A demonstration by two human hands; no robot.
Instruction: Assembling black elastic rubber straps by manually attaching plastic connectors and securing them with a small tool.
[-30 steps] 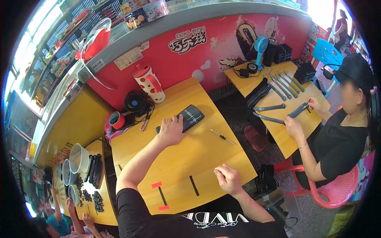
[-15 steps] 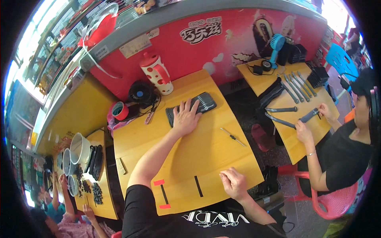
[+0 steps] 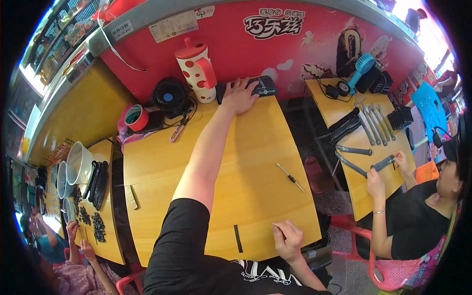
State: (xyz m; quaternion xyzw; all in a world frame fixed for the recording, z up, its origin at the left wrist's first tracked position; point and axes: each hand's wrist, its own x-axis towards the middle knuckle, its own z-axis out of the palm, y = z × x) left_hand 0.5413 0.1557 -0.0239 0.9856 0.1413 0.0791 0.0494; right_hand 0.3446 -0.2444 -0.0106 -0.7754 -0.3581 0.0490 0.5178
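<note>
In the upper middle of the frame the left hand [image 3: 239, 96] is reaching far across the yellow wooden table [image 3: 246, 177] and is lying with spread fingers flat on the flat black rectangular case [image 3: 259, 85], probably to press it steady against the red wall beside the white jug with red dots [image 3: 196, 71]. The right hand [image 3: 286, 239] is resting loosely curled and holding nothing at the lower edge, near 1 short black strip [image 3: 238, 238]. Compared with 0.5 s ago, the case is lying farther up, now at the far table edge.
</note>
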